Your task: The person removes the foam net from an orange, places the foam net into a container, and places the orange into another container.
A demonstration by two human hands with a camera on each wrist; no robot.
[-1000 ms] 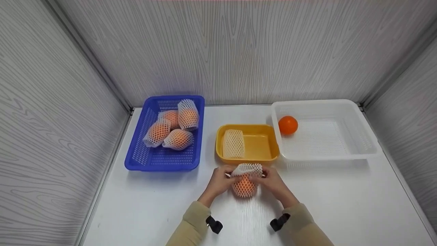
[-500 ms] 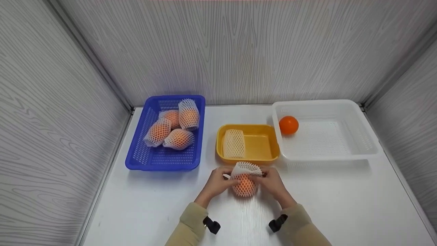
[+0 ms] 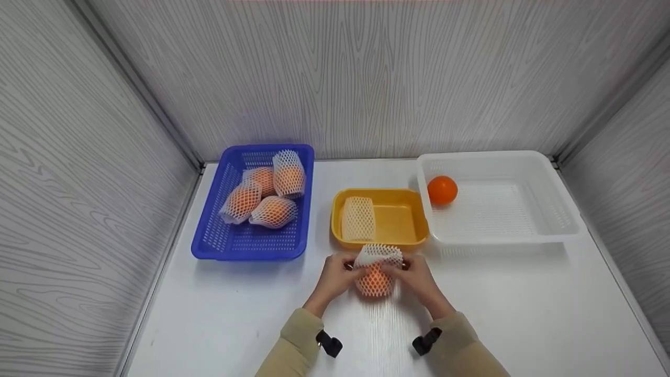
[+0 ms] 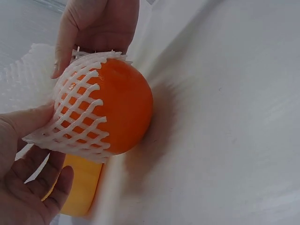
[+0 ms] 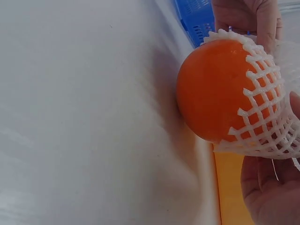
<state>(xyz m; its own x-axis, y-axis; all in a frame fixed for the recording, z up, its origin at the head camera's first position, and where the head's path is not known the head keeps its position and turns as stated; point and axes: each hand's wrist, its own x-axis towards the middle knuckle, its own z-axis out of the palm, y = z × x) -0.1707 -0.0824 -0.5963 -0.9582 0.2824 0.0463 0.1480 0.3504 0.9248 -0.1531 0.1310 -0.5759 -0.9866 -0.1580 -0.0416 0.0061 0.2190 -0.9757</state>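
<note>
An orange (image 4: 126,108) sits partly inside a white foam net sleeve (image 3: 378,254) near the table's front middle. Its lower end is bare in both wrist views, while the net covers the upper part and extends past it. My left hand (image 3: 335,277) pinches the sleeve's left side between thumb and fingers. On the opposite side, my right hand (image 3: 416,278) grips the net the same way, thumb over the front. Just beyond the hands, a yellow tray (image 3: 400,225) holds a flat foam net sleeve (image 3: 358,220).
At the left stands a blue basket (image 3: 251,251) with several net-wrapped oranges (image 3: 275,212). A white basket (image 3: 502,238) at the right, beside the yellow tray, contains one bare orange (image 3: 442,190). Wood-grain panels (image 3: 335,78) close off the back and sides.
Both hands keep hold of the net and have shifted it, with the orange, slightly away from the body. The baskets' contents have stayed in place.
</note>
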